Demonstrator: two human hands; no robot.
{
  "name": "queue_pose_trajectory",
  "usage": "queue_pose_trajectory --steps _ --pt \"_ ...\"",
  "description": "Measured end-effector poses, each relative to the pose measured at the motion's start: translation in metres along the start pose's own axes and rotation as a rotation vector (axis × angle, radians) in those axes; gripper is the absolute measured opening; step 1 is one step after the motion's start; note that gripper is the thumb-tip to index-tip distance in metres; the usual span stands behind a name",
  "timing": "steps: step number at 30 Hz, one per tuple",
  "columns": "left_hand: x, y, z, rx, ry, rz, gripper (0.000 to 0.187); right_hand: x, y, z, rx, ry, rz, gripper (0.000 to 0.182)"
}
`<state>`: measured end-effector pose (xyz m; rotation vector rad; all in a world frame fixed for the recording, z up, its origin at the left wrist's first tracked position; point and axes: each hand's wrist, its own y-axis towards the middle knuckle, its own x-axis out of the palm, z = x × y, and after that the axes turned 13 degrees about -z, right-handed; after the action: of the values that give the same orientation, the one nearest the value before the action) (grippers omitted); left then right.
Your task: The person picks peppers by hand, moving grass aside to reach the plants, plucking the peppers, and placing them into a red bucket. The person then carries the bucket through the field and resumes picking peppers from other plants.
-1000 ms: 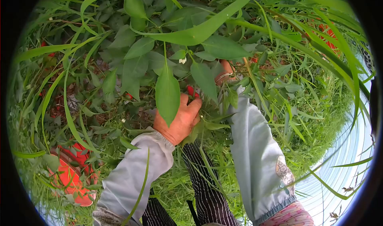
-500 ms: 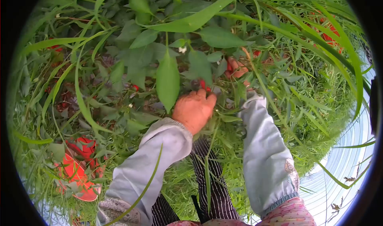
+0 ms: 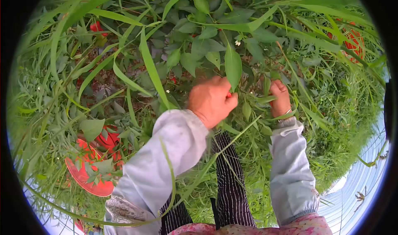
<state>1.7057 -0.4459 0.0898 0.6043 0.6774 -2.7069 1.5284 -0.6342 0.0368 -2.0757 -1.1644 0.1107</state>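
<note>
My left hand [image 3: 210,101] is closed among the leaves of a pepper plant [image 3: 233,67], with a bit of a red chili pepper [image 3: 229,95] showing between thumb and forefinger. To its right, my right hand [image 3: 280,97] has its fingers curled in beside the stems and leaves. A small spot of red shows at the edge of that fist; most of what it holds is hidden. Both forearms wear pale sleeve covers. A small white flower [image 3: 237,43] hangs above the hands.
At the lower left a red basin [image 3: 93,188] stands in the grass, red things inside it partly covered by leaves. Another red object [image 3: 353,44] shows through the grass at the upper right. Long grass blades [image 3: 151,65] cross in front. Ribbed pale sheeting [image 3: 356,189] lies at the right.
The view has shifted, so plants and basin appear elsewhere. My right hand has drawn back toward me from the foliage. My left hand now pinches red at its thumb.
</note>
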Motion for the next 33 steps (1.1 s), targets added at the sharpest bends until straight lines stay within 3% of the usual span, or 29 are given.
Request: queue_pose_trajectory --steps 2,3,5,6,9,12,19,20,22,24,27,28,32,33 --pt "-0.02 -0.007 -0.014 -0.065 -0.092 0.1 0.028 0.025 -0.015 -0.026 0.029 0.042 0.183 0.018" --pt "-0.029 -0.012 -0.024 -0.116 -0.114 0.172 0.027 0.042 -0.025 -0.041 -0.003 0.087 0.126 0.017" --pt "-0.055 -0.028 -0.034 -0.353 -0.007 0.056 0.027 0.065 -0.04 -0.067 -0.073 0.171 0.011 0.016" --pt "-0.06 -0.037 -0.04 -0.388 0.033 0.031 0.027 0.075 -0.044 -0.076 -0.113 0.13 -0.212 0.014" --pt "-0.055 -0.066 -0.06 -0.475 0.124 -0.029 0.028 0.142 -0.05 -0.113 0.042 -0.158 -0.333 0.022" --pt "-0.037 -0.088 -0.073 -0.522 0.075 -0.011 0.027 0.174 -0.019 -0.095 0.062 -0.098 -0.357 0.019" --pt "-0.03 -0.093 -0.058 -0.308 -0.172 0.097 0.031 0.183 0.002 -0.006 0.377 -0.341 -0.345 0.022" --pt "-0.027 -0.092 -0.06 -0.127 -0.181 0.162 0.039 0.179 -0.004 0.012 0.296 -0.456 -0.38 0.021" --pt "-0.031 -0.094 -0.048 -0.102 -0.05 -0.006 0.047 0.169 -0.015 0.037 0.126 -0.686 -0.446 0.022" --pt "-0.032 -0.099 -0.039 -0.057 0.072 -0.217 0.065 0.161 -0.019 0.044 0.169 -0.875 -0.492 0.02" --pt "-0.027 -0.107 -0.022 -0.088 0.173 -0.211 0.073 0.159 -0.023 0.056 0.12 -0.988 -0.509 0.018" --pt "-0.025 -0.11 -0.022 -0.024 0.237 -0.153 0.073 0.168 -0.027 0.039 0.12 -0.976 -0.54 0.018" --pt "-0.011 -0.116 -0.017 -0.145 0.413 -0.213 0.05 0.168 -0.04 0.036 -0.003 -1.085 -0.672 0.028" --pt "-0.009 -0.119 -0.016 -0.149 0.415 -0.199 0.044 0.171 -0.046 0.028 0.088 -1.015 -0.633 0.034"
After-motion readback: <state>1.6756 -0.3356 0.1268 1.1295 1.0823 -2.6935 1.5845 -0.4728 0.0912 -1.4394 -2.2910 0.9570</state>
